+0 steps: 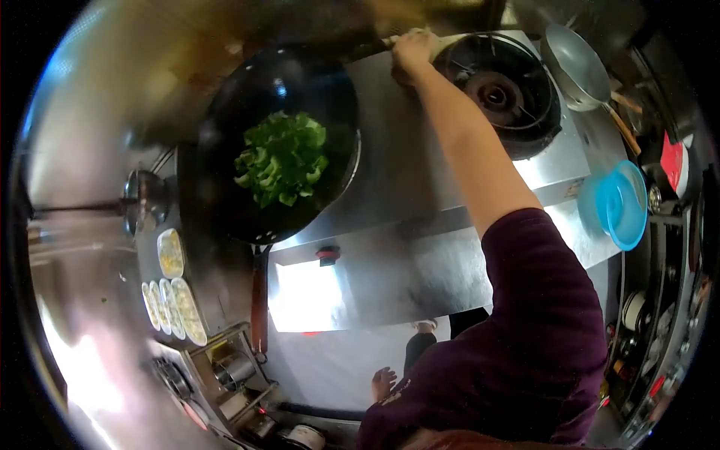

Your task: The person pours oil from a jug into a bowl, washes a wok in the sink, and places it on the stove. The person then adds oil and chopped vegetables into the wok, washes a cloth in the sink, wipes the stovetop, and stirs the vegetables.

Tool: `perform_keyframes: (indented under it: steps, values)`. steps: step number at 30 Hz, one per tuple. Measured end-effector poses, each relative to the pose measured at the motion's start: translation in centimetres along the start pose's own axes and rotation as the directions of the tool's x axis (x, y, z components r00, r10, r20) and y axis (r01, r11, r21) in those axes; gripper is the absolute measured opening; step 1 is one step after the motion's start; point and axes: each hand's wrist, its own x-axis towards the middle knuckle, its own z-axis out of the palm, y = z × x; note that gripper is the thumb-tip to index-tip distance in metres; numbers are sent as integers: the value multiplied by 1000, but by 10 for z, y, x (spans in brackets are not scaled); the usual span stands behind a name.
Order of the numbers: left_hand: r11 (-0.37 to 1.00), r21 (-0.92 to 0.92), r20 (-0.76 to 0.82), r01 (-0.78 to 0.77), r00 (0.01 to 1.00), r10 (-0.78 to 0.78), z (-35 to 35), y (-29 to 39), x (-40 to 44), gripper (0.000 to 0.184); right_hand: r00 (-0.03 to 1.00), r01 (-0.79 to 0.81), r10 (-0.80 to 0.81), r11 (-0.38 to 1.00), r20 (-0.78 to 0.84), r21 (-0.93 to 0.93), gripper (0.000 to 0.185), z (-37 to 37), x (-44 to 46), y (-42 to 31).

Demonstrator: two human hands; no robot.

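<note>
My right hand (413, 54) reaches to the back edge of the steel stove top (397, 150), beside the bare burner (496, 94). Its fingers look curled around something at a pale bar or pipe there, but what they hold is hidden. Low down near my body hangs my left hand (383, 382), fingers apart and nothing in it. To the left a large black wok (330, 97) with a brown wooden handle (259, 307) holds chopped green leafy vegetables (283, 157). Neither hand touches the wok.
A grey pan (574, 64) with a wooden handle and a light blue basin (624, 204) stand on the right. On the left are a metal ladle (146, 199) and several small dishes of food (187, 311). Shelves (660, 300) line the far right.
</note>
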Motion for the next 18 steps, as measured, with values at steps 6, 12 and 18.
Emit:
perform_keyframes:
  steps: [6,12,18]
  values:
    - [939,48,145,-341,932,331,-18,-97,3,28,966,176,-162,983,-203,55,33,23,-80,-64]
    - [852,-515,-132,88,975,-181,1,-44,-7,27,871,477,-491,844,-2,244,48,-89,-274,-46]
    - [953,-299,-87,38,994,-67,-21,-35,1,28,692,664,-711,695,128,274,47,-119,-359,-130]
